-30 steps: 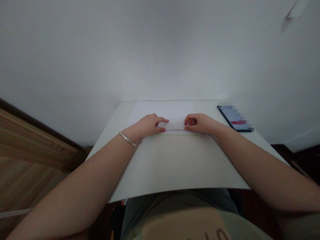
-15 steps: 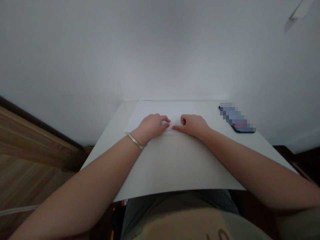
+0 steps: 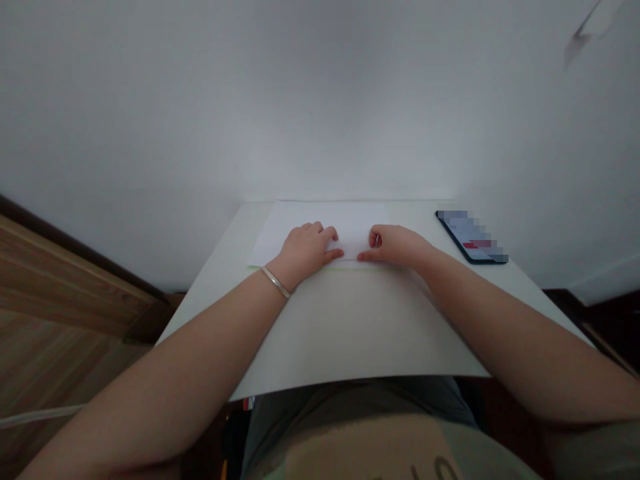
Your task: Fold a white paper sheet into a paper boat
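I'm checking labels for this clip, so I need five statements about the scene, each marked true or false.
1. The left hand and right hand are both at the paper. True.
2. The hands are clasped together. False: a gap separates them.
3. A bangle circles the left wrist. True.
4. The phone lies to the left of the paper. False: it lies to the right.
5. The table is black. False: it is white.
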Demonstrator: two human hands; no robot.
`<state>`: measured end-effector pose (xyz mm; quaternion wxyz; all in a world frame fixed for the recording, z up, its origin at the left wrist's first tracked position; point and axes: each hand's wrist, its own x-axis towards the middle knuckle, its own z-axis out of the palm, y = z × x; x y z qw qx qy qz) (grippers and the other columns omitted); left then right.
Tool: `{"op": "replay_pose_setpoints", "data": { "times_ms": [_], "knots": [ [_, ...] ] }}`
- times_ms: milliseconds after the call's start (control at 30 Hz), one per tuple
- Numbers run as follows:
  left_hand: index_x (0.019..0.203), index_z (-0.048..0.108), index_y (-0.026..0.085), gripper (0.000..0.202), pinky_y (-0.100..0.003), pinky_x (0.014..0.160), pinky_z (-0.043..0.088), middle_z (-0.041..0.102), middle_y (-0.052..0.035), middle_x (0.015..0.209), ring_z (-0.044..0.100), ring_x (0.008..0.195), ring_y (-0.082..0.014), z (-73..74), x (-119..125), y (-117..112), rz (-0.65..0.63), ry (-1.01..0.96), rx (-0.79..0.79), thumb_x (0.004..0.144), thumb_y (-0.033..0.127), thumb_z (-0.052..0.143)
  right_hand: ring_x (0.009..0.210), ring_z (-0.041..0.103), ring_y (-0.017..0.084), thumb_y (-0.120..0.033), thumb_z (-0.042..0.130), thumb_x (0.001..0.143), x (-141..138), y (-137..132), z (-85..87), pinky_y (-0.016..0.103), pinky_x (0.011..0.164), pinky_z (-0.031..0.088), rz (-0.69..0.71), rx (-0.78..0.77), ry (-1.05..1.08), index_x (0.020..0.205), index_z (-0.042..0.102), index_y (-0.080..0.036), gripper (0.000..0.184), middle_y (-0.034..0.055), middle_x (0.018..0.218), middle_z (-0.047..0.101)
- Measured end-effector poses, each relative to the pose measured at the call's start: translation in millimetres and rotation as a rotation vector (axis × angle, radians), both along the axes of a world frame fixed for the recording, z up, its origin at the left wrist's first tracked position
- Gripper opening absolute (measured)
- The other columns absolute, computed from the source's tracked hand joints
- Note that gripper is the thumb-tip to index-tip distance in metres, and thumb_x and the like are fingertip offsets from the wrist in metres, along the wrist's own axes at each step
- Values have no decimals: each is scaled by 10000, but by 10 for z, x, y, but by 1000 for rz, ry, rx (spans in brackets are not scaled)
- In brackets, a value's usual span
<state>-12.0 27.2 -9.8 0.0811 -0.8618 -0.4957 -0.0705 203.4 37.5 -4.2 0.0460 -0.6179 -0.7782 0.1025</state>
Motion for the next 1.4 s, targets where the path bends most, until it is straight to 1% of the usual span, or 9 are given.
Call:
{"op": "replay_pose_setpoints", "data": {
  "times_ms": [433, 667, 733, 800, 867, 967, 1133, 1233, 1400],
  "knots": [
    [1203, 574, 261, 457, -300, 790, 438, 580, -70, 1000, 587, 861, -205, 14, -173, 80, -26, -69, -189, 825, 516, 595, 652, 569, 187, -613, 702, 587, 354, 133, 1, 286, 524, 331, -75, -167, -100, 752, 617, -232, 424, 27, 704, 652],
    [1193, 585, 249, 464, -298, 785, 445, 575, -73, 1015, 589, 846, -198, -43, -203, 117, -21, -127, -254, 801, 497, 606, 618, 546, 164, -545, 712, 626, 472, 126, 15, 278, 522, 330, -56, -215, -28, 721, 598, -224, 353, 6, 658, 623],
    [1186, 592, 247, 468, -299, 781, 446, 582, -70, 995, 590, 843, -199, -47, -200, 123, -17, -139, -269, 791, 497, 606, 623, 553, 161, -567, 653, 690, 450, 97, 6, 276, 534, 347, -61, -184, 40, 734, 614, -220, 352, 15, 677, 629],
    [1184, 597, 241, 477, -301, 776, 448, 588, -71, 983, 590, 841, -202, -41, -191, 121, -8, -142, -275, 782, 496, 606, 654, 567, 167, -581, 632, 710, 398, 66, -22, 278, 555, 373, -64, -89, 106, 816, 636, -219, 377, 28, 745, 641],
    [1185, 597, 231, 484, -304, 778, 450, 593, -72, 981, 592, 842, -204, -27, -178, 113, -2, -149, -276, 776, 490, 605, 717, 580, 186, -572, 701, 647, 333, 42, -66, 290, 604, 406, -24, 24, 105, 943, 650, -226, 458, 44, 831, 640],
    [1185, 594, 220, 489, -307, 783, 452, 595, -74, 992, 594, 844, -205, -13, -161, 103, 11, -164, -287, 771, 479, 605, 805, 585, 217, -593, 744, 586, 265, 38, -136, 324, 704, 448, 55, 101, 60, 1017, 658, -237, 565, 73, 915, 620],
    [1152, 608, 225, 506, -336, 825, 444, 579, -83, 1009, 573, 910, -235, -47, -148, 123, 40, -164, -236, 735, 511, 632, 840, 590, 242, -636, 727, 579, 330, 121, -189, 345, 737, 462, -40, 109, 22, 928, 681, -199, 561, 113, 944, 617],
    [1139, 609, 233, 525, -364, 867, 425, 572, -89, 1033, 536, 992, -271, -82, -150, 154, 54, -144, -182, 713, 539, 641, 785, 594, 225, -606, 722, 603, 419, 176, -174, 323, 670, 447, -60, 36, 28, 846, 666, -202, 475, 84, 877, 647],
    [1146, 605, 254, 543, -370, 862, 416, 592, -75, 992, 534, 973, -270, -100, -171, 196, 69, -126, -236, 709, 575, 625, 706, 581, 184, -515, 749, 609, 499, 211, -105, 286, 579, 398, -138, -69, 62, 794, 620, -216, 374, 37, 807, 664]
  ]
}}
